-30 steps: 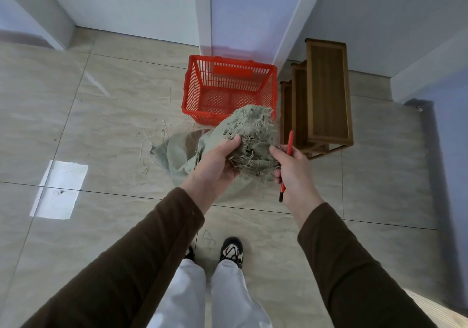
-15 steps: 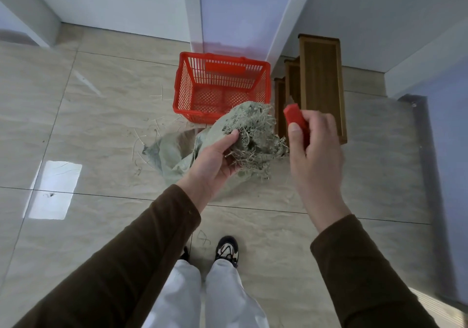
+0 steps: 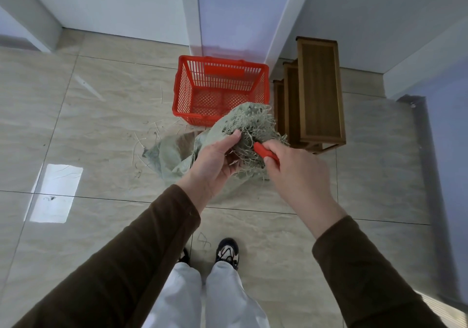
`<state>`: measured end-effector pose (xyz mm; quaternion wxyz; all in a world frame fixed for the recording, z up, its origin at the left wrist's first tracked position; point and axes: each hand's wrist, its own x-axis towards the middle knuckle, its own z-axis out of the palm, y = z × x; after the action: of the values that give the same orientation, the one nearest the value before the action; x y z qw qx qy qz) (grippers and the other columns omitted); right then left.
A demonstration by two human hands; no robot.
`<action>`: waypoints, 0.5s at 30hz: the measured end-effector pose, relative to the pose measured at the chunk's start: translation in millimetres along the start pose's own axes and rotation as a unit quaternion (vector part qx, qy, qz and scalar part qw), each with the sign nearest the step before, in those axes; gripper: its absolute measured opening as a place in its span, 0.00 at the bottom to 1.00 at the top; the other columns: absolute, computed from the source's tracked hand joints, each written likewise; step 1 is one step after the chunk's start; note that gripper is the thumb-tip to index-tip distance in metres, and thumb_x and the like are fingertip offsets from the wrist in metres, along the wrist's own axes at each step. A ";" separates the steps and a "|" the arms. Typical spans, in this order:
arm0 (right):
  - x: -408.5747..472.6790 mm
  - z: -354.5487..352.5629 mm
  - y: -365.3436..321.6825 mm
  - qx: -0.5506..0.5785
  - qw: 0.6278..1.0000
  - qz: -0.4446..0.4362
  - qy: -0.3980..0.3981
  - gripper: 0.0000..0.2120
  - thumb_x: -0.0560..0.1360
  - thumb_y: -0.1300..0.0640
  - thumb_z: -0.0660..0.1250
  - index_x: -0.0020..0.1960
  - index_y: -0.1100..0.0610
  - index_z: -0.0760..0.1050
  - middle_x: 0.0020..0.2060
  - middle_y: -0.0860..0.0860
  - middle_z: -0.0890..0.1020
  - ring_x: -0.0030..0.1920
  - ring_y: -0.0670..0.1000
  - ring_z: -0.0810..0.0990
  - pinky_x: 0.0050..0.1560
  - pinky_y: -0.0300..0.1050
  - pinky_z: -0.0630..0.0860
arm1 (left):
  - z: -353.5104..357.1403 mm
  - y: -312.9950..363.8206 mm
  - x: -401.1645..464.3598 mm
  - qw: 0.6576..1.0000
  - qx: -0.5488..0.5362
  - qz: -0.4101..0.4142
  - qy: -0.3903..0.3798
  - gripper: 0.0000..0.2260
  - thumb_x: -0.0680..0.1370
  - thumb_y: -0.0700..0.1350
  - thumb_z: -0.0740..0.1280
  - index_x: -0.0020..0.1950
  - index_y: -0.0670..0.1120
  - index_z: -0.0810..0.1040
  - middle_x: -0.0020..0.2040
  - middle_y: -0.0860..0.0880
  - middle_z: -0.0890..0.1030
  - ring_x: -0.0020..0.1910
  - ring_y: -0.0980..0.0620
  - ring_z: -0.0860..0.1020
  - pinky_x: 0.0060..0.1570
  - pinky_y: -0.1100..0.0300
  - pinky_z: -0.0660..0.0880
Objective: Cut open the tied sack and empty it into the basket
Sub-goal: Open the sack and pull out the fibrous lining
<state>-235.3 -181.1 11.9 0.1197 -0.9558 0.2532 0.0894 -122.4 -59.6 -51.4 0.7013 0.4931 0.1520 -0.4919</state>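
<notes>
The pale green woven sack (image 3: pixel 182 155) with a frayed, bunched neck slumps on the tiled floor (image 3: pixel 88 125), just near of the empty red slatted plastic basket (image 3: pixel 187 89). The left hand (image 3: pixel 215 160) is closed around the gathered neck, lifting it so the ragged mouth points up and away toward the basket. The right hand (image 3: pixel 293 168) is wrapped tight on a red-handled cutter (image 3: pixel 263 151), its tip buried in the frayed fibres just right of the left fingers (image 3: pixel 233 135); the blade itself is hidden. The tie probably sits between the two hands, so the cut should run leftward across the neck, close to those left fingertips.
</notes>
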 end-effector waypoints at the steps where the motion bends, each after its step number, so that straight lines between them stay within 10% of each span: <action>1: -0.1 0.7 0.8 0.005 1.000 0.006 0.006 0.12 0.85 0.48 0.61 0.68 0.43 0.75 0.38 0.43 0.78 0.33 0.47 0.76 0.27 0.40 0.65 | 0.2 -0.3 -0.5 1.000 0.000 0.001 0.001 0.07 0.82 0.46 0.72 0.54 0.44 0.85 0.52 0.43 0.84 0.50 0.47 0.80 0.53 0.52 0.76; 15: -6.9 4.5 10.5 -0.012 1.000 0.011 0.024 0.12 0.84 0.48 0.64 0.66 0.42 0.78 0.36 0.44 0.81 0.34 0.48 0.79 0.29 0.41 0.73 | 0.7 -10.6 -5.0 1.000 0.020 0.006 0.002 0.07 0.81 0.47 0.73 0.47 0.45 0.87 0.49 0.44 0.86 0.52 0.45 0.80 0.57 0.49 0.76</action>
<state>-247.0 -185.5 7.3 0.1011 -0.9561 0.2656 0.0711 -133.8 -57.8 -53.3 0.6939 0.5087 0.1412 -0.4897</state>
